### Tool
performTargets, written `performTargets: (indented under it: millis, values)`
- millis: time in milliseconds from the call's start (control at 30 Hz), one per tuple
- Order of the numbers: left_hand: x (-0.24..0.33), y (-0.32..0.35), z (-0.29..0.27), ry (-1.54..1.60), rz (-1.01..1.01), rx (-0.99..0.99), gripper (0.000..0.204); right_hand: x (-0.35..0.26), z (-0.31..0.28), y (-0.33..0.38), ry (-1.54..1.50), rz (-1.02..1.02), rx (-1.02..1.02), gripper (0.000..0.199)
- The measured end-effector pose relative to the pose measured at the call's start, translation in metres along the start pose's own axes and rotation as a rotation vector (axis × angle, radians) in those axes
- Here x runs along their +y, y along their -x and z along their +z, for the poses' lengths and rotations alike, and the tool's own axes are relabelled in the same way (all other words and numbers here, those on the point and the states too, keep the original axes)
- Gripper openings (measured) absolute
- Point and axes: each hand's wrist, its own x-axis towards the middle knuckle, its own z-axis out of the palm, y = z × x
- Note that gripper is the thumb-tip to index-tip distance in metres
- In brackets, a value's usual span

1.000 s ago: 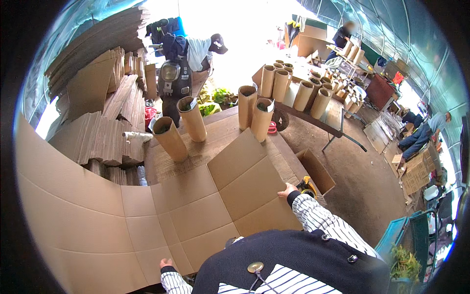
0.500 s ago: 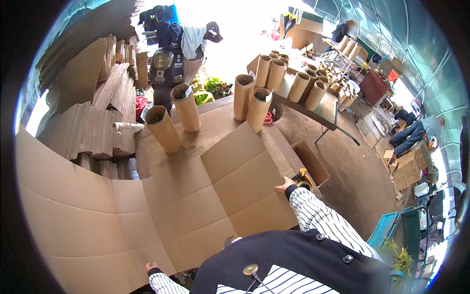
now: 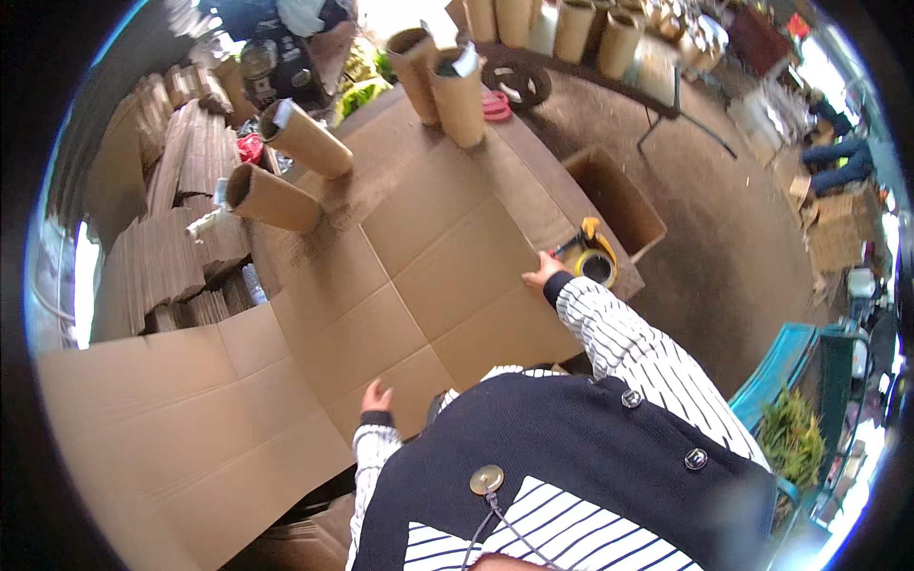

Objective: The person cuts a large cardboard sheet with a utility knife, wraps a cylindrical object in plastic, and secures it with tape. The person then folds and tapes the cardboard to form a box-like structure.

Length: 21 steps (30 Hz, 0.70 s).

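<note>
Cardboard sheet point(image 3: 447, 276), flattened and creased into panels, lies spread across the worktop point(image 3: 381, 143) under both hands. The right hand point(image 3: 541, 276) rests flat and open on the sheet's right edge, holding nothing; a yellow tape dispenser point(image 3: 595, 255) sits just beyond its fingers. The left hand point(image 3: 376, 396) lies open with fingers spread on the sheet's near edge. Cardboard tubes point(image 3: 286, 171) stand farther off, beyond the sheet.
</note>
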Motion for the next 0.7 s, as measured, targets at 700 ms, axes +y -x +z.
performTargets:
  millis: [700]
  values:
    - [0.457, 0.029, 0.216, -0.766, 1.059, -0.421, 0.045, -0.008, -0.038, 0.063, -0.669, -0.301, -0.256, 0.039]
